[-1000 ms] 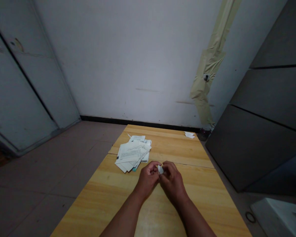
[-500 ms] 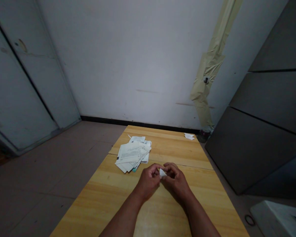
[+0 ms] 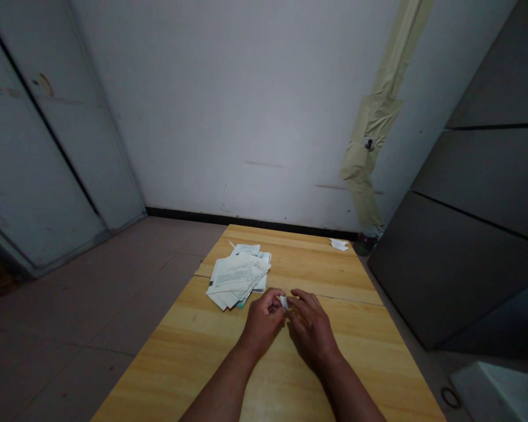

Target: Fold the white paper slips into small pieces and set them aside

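Over the middle of the wooden table (image 3: 193, 340), my left hand (image 3: 264, 322) pinches a small folded piece of white paper (image 3: 284, 302) between thumb and fingers. Close on the paper's right side is my right hand (image 3: 311, 328), its thumb and fingers apart. Its fingertips are at the paper's edge, and I cannot tell whether they touch it. Beyond my left hand lies a loose stack of printed paper sheets (image 3: 235, 274), fanned out unevenly. A bit of something green (image 3: 240, 305) shows under the stack's near edge.
Small folded white papers (image 3: 338, 244) lie at the table's far right corner. A white wall (image 3: 246, 117) stands behind the table, grey panels (image 3: 475, 246) on the right. A pale box (image 3: 497, 387) and a dark ring (image 3: 449, 397) are on the floor at lower right.
The fingers of my right hand have loosened from the paper and spread a little. The paper, pinched in my left hand, has tilted and shows as a smaller piece.
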### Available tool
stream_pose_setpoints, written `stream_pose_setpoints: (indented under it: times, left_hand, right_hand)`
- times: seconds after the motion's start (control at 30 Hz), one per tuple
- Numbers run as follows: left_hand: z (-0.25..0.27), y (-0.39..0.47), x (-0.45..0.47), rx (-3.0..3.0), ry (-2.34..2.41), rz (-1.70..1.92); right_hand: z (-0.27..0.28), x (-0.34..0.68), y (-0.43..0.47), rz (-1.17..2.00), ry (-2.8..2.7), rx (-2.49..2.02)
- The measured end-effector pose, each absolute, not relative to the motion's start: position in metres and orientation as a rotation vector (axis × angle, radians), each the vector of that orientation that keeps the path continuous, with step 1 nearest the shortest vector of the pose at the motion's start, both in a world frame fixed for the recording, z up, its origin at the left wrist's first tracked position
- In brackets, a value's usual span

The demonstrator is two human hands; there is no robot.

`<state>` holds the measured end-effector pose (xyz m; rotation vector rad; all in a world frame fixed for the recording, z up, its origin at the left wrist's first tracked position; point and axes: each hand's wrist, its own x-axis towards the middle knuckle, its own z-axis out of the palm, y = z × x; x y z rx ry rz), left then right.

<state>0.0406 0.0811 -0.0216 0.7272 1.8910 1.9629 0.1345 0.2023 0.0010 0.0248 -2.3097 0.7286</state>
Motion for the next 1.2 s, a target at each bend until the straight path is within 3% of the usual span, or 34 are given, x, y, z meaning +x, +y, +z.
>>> stream_pose_setpoints:
  times: [0.57, 0.93, 1.2]
  left_hand:
    - [-0.015, 0.082, 0.042, 0.715, 1.995, 1.898]
    - [-0.012, 0.080, 0.052, 0.749, 1.645, 1.835]
    - [0.000, 0.073, 0.049, 0.586, 1.222, 1.856]
  right_hand:
    - [-0.004, 0.131, 0.196, 0.935, -2.290, -0.079]
    - [0.003, 0.135, 0.203, 1.589, -2.179, -0.387]
    - [0.007, 0.139, 0.205, 2.305, -1.727, -0.351]
